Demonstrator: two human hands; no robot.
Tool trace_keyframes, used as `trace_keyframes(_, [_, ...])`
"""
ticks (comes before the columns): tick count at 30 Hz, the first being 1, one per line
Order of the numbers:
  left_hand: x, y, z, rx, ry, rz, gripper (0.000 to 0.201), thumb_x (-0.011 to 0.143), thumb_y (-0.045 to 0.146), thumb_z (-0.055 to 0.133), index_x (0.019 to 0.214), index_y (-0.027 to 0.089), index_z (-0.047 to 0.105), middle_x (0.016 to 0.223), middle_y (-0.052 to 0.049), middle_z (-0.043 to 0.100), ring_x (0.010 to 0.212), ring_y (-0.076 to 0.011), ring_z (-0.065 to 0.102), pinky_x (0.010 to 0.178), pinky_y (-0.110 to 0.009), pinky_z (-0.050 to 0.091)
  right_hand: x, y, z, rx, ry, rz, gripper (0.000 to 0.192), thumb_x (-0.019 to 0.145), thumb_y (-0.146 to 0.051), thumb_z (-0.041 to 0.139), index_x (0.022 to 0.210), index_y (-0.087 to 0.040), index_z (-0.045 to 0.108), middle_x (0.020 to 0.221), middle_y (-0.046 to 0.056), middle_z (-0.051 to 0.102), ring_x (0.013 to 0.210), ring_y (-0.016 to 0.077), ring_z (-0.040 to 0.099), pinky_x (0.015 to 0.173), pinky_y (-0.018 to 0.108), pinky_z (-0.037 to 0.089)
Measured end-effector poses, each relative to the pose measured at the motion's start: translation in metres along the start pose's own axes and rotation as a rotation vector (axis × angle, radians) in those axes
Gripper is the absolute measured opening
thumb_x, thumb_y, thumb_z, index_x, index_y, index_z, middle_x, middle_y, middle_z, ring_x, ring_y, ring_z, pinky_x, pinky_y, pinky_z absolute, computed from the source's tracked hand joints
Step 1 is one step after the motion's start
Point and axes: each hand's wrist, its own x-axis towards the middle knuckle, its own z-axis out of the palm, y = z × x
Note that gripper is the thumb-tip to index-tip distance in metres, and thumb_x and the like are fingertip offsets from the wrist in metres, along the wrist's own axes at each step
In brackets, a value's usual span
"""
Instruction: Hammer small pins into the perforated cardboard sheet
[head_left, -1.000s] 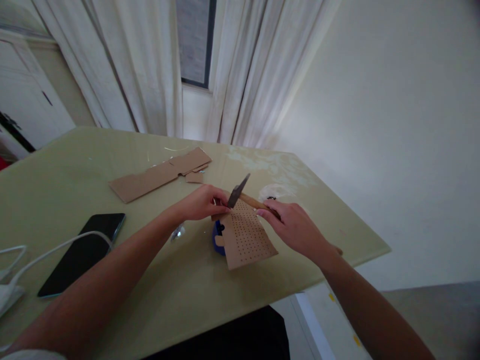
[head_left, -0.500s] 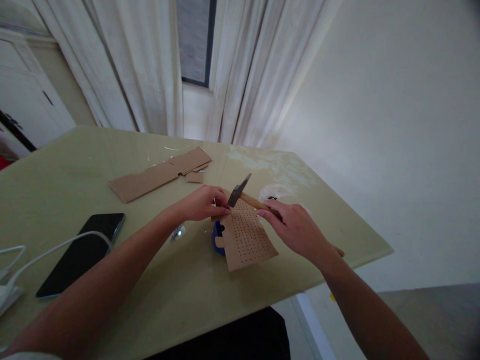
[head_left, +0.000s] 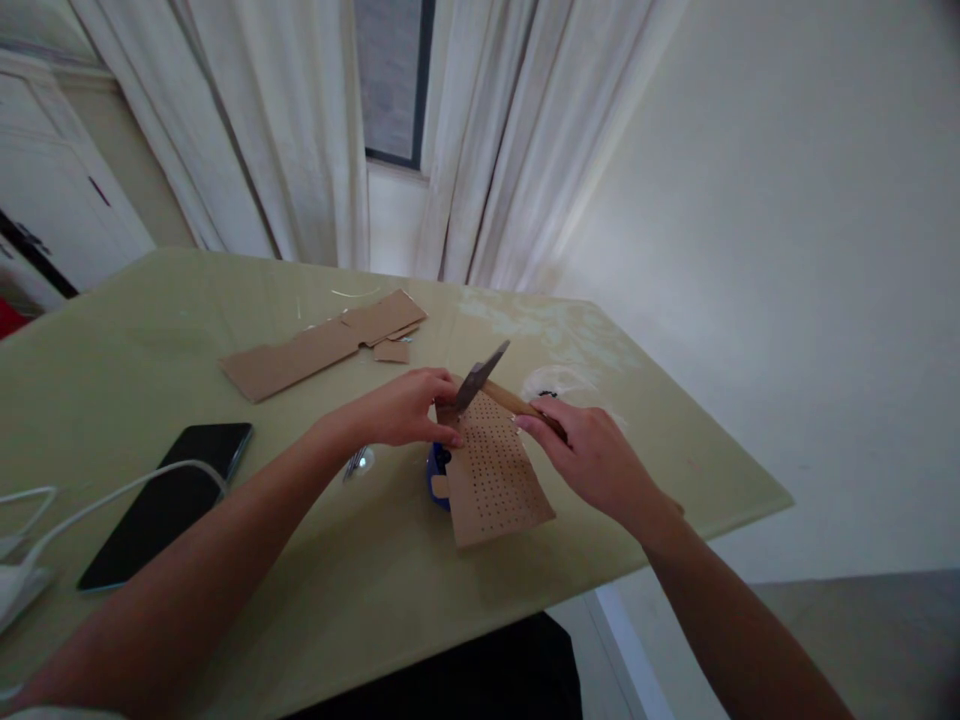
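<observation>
Currently right hand (head_left: pixel 600 460) grips the hammer (head_left: pixel 491 385) handle, head raised over the perforated cardboard (head_left: pixel 491 475); left hand (head_left: pixel 405 408) pinches the cardboard's far edge, on the bench (head_left: pixel 112 350).

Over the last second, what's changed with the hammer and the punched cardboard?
Very little. The hammer head has tipped up slightly in the right hand, and the left hand has crept forward along the perforated cardboard's top edge. The phone, the cardboard scraps and the blue object stayed put.
</observation>
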Motion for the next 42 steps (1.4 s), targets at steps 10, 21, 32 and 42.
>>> trace_keyframes(10, [-0.002, 0.0, 0.002, 0.041, -0.012, -0.02, 0.027, 0.084, 0.043, 0.088, 0.095, 0.02, 0.08, 0.102, -0.006, 0.073, 0.095, -0.0239, 0.068, 0.089, -0.035, 0.048, -0.004, 0.008, 0.012, 0.018, 0.007, 0.011, 0.034, 0.111, -0.047, 0.055, 0.099, -0.022, 0.074, 0.084, 0.004, 0.076, 0.073, 0.0199, 0.067, 0.068, 0.031, 0.038])
trace_keyframes(21, [-0.027, -0.029, -0.041, 0.419, 0.078, -0.389, 0.032, 0.096, 0.048, 0.07, 0.081, 0.021, 0.076, 0.083, -0.008, 0.076, 0.076, -0.0224, 0.064, 0.07, -0.032, 0.041, 0.01, 0.04, 0.046, 0.719, 0.972, 0.108, 0.037, 0.106, -0.056, 0.058, 0.099, -0.02, 0.066, 0.06, -0.005, 0.05, 0.046, 0.0119, 0.044, 0.045, 0.026, 0.034])
trace_keyframes(32, [-0.037, -0.05, -0.023, 0.495, -0.411, -0.742, 0.03, 0.065, 0.05, 0.089, 0.072, 0.022, 0.083, 0.078, -0.013, 0.08, 0.07, -0.0283, 0.071, 0.064, -0.036, 0.046, 0.021, 0.054, 0.088, 0.789, 1.185, 0.009, 0.035, 0.103, -0.052, 0.066, 0.094, -0.018, 0.068, 0.055, -0.008, 0.053, 0.04, 0.0087, 0.045, 0.04, 0.021, 0.036])
trace_keyframes(42, [-0.048, -0.061, -0.026, 0.42, -0.481, -0.809, 0.024, 0.071, 0.046, 0.081, 0.08, 0.024, 0.085, 0.088, -0.011, 0.084, 0.084, -0.0297, 0.076, 0.068, -0.035, 0.048, 0.016, 0.065, 0.09, 0.845, 1.246, 0.028, 0.033, 0.106, -0.05, 0.065, 0.096, -0.019, 0.064, 0.055, -0.009, 0.053, 0.039, 0.0096, 0.044, 0.038, 0.021, 0.037])
